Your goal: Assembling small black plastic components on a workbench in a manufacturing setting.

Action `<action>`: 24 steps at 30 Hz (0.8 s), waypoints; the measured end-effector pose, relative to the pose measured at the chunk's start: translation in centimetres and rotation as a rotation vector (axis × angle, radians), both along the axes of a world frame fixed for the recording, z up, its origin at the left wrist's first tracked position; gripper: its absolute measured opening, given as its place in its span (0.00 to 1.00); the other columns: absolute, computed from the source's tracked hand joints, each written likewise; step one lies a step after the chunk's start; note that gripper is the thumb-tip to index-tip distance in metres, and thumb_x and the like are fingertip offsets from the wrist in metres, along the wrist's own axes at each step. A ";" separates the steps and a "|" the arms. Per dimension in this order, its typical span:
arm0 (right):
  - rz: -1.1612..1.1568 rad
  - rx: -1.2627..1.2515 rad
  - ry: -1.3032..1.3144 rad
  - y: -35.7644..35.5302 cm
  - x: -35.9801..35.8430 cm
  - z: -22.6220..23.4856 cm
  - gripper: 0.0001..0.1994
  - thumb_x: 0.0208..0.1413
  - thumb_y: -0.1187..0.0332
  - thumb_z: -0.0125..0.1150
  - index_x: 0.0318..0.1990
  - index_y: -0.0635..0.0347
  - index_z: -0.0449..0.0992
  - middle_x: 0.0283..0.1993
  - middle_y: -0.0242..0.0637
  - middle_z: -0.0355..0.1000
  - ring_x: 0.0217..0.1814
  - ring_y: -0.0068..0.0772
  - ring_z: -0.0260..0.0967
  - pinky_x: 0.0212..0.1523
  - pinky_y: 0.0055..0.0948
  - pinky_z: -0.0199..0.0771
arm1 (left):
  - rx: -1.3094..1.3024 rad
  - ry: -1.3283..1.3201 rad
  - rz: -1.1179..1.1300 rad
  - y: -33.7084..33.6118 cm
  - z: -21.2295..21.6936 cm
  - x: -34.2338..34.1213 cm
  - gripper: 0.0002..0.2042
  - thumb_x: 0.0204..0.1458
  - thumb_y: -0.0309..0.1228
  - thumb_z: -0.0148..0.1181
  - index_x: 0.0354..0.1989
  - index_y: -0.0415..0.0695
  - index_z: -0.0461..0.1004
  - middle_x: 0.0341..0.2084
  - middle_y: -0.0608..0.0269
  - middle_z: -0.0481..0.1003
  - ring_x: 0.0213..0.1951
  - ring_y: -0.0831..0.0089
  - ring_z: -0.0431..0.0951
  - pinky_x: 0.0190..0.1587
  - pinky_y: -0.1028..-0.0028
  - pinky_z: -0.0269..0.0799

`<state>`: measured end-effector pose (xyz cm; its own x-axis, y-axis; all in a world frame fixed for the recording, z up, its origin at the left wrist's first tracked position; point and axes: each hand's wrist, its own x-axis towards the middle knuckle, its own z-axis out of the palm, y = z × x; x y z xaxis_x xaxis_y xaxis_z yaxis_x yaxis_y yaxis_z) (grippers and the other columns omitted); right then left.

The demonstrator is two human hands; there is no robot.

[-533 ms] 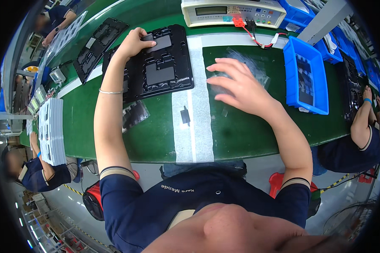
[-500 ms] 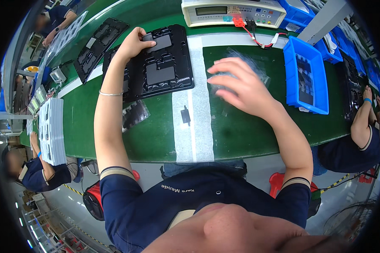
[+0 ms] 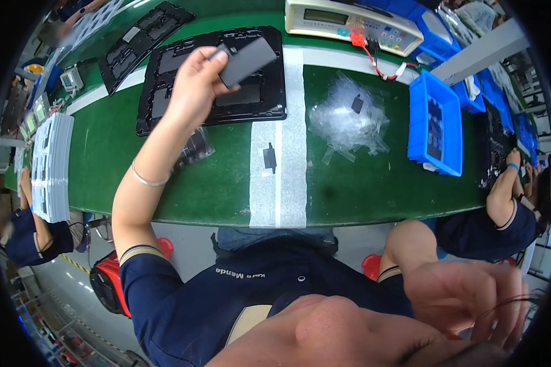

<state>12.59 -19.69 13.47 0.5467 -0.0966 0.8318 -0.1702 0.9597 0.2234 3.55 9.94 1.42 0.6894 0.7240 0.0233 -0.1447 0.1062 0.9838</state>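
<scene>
Head view is showing the left hand [image 3: 193,85] gripping 1 flat dark plate [image 3: 248,59], lifted above the black tray [image 3: 269,113], its long axis tilting up to the right. The right hand [image 3: 465,300] is hanging open and blurred near the face, well apart.

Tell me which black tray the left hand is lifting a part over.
The nearer black tray, under the left hand holding a dark flat part; the other tray lies farther back.
</scene>
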 end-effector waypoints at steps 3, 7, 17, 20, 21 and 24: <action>0.027 0.117 -0.054 1.3 -0.6 -0.1 0.11 0.40 0.82 0.61 0.34 0.63 0.71 0.38 0.35 0.70 0.43 0.25 0.64 0.44 0.22 0.74 | -0.144 0.027 -0.101 -3.5 0.6 -0.5 0.08 0.61 0.32 0.43 0.40 0.40 0.57 0.35 0.50 0.72 0.32 0.65 0.79 0.26 0.78 0.77; -0.253 -0.296 -0.190 1.7 2.2 -2.4 0.09 0.44 0.77 0.59 0.34 0.61 0.69 0.36 0.34 0.67 0.40 0.25 0.64 0.39 0.23 0.69 | -0.198 0.022 -0.271 -6.5 -0.6 -1.6 0.10 0.59 0.28 0.47 0.45 0.39 0.56 0.35 0.54 0.72 0.34 0.66 0.78 0.30 0.75 0.80; -0.082 -1.614 -0.648 9.4 4.4 -13.5 0.26 0.44 0.78 0.63 0.54 0.57 0.66 0.33 0.30 0.68 0.34 0.20 0.65 0.34 0.19 0.64 | -0.218 0.089 -0.425 -8.7 -0.7 -3.5 0.14 0.54 0.21 0.52 0.49 0.32 0.65 0.37 0.57 0.76 0.38 0.78 0.75 0.38 0.77 0.76; -0.109 -1.584 -0.634 9.4 4.0 -13.6 0.25 0.44 0.80 0.62 0.53 0.57 0.66 0.30 0.28 0.67 0.30 0.17 0.63 0.31 0.18 0.63 | -0.200 0.148 -0.453 -8.8 -1.1 -3.7 0.10 0.55 0.24 0.53 0.44 0.31 0.70 0.34 0.58 0.77 0.36 0.79 0.76 0.38 0.79 0.75; -0.125 -1.565 -0.641 9.4 4.1 -13.7 0.25 0.44 0.80 0.62 0.53 0.57 0.67 0.30 0.28 0.67 0.30 0.17 0.63 0.31 0.18 0.63 | -0.195 0.163 -0.462 -8.9 -1.4 -3.7 0.10 0.55 0.24 0.53 0.43 0.31 0.70 0.33 0.58 0.77 0.35 0.80 0.76 0.37 0.79 0.74; -0.118 -1.584 -0.663 9.2 4.3 -13.5 0.19 0.46 0.78 0.61 0.49 0.59 0.70 0.28 0.28 0.66 0.28 0.17 0.61 0.29 0.18 0.62 | -0.180 0.209 -0.498 -8.9 -1.7 -3.8 0.10 0.55 0.26 0.53 0.41 0.31 0.71 0.31 0.59 0.77 0.33 0.80 0.76 0.36 0.79 0.74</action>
